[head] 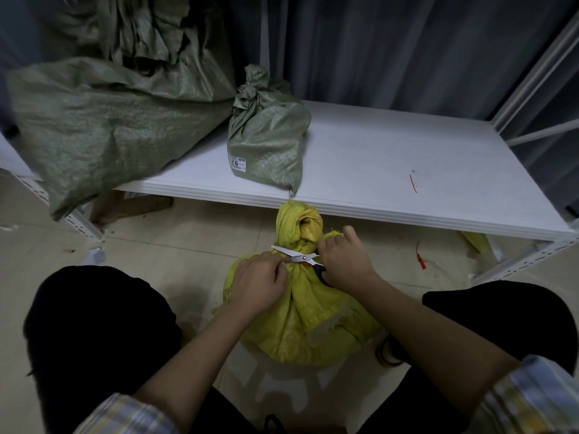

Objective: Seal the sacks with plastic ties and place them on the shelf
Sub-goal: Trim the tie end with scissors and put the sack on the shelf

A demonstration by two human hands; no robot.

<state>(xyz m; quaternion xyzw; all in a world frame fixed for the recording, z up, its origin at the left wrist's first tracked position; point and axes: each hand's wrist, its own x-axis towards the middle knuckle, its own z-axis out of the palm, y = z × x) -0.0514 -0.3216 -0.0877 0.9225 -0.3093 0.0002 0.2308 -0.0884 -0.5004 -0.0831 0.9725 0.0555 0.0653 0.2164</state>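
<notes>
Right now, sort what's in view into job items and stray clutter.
Job: yellow sack, scissors at its neck, left hand, right hand, white shelf, small green sack.
Stray: large green sack, red scraps, curtain.

Person, seen from above: two bare forearms ending in a left hand (257,285) and right hand (346,260). Sleeves (125,415) rolled near the elbows, plaid in pale blue, white and yellow. Trousers (94,324) black, plain, covering both knees.
</notes>
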